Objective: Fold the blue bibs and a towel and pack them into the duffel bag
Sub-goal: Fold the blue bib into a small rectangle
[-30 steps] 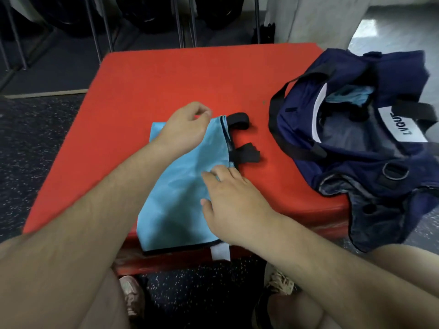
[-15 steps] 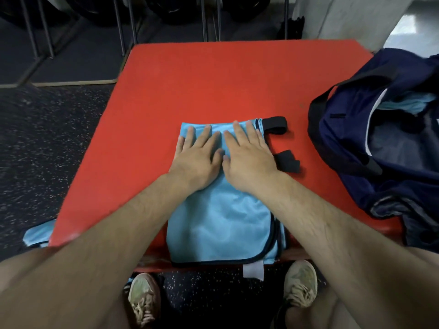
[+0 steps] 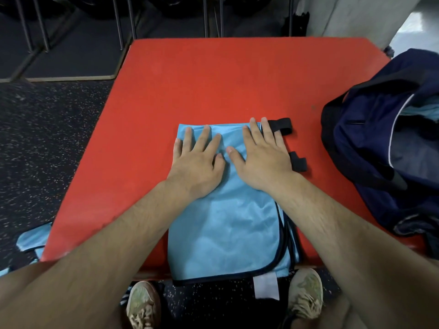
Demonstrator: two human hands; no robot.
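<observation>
Head view, looking down over both forearms. Left hand [image 3: 197,160] flat on the far half of the blue bib [image 3: 228,224], fingers straight and fanned, palm down, nothing gripped. Right hand [image 3: 263,157] beside it, likewise spread and pressing; its outer fingers reach the bib's right edge, next to the upper black strap loop [image 3: 283,125]. Thumbs nearly meet over the cloth between the hands.

Bib: lies folded lengthwise on the red mat [image 3: 213,79], near edge hanging over the front of the mat above the shoes. Dark piping [image 3: 282,233] runs down the right side where stacked layers show. Second black strap [image 3: 298,162] sticks out just right of the right wrist. White tag [image 3: 266,287] dangles below the hem.

Handling, as judged: thin, light, sheeny fabric, wholly limp; likely slick, so layers may slide apart if lifted by one corner. Best hold looks like the overhanging near hem, pinched through all layers at both corners, then carried up toward the far edge. Loose straps could flop out and want tucking.

Outward: duffel bag [image 3: 370,148], navy, sits open on the mat's right side, well apart from the bib; pale blue cloth [image 3: 422,112] shows inside its mouth. More blue fabric [image 3: 31,241] lies on the speckled floor off the mat's left corner, likely further items not yet folded.
</observation>
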